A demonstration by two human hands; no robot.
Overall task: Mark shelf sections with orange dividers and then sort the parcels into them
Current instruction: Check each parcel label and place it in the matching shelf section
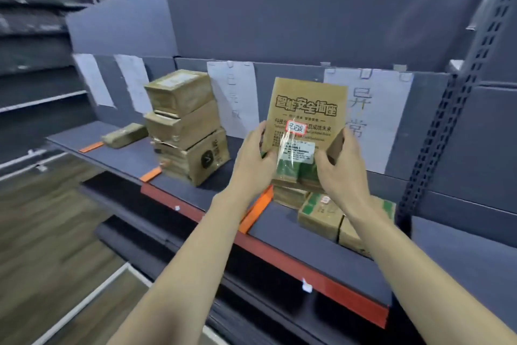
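Held upright above the grey shelf (pixel 279 228) by two bare hands: a flat brown parcel (pixel 305 115) printed with bold black characters, a small red-bordered sticker and a white shipping label on its face. Left hand (pixel 253 161) clasped on the parcel's lower left edge, thumb in front; right hand (pixel 340 165) gripping its lower right corner, fingers wrapped behind. Directly beneath, a low stack of brown-and-green boxes (pixel 291 192), with two more green-marked boxes (pixel 320 217) near the shelf's front edge (partly hidden by the right forearm). Just left of that stack, an orange divider (pixel 256 212) lying across the shelf from back to front. Further left, a second orange divider (pixel 151 174) beside a tilted tower of three brown cartons (pixel 186 123), then a third orange divider (pixel 91 146) touching a small flat packet (pixel 124 135). Taped to the grey back panel, white paper signs: one behind the held parcel's right side with large handwritten characters (pixel 372 109), another (pixel 233 93) between the tower and the parcel, two blurred ones (pixel 112 79) at far left. Red strip (pixel 279 260) running along the shelf's front lip. Wood-look floor (pixel 47 219) below left.
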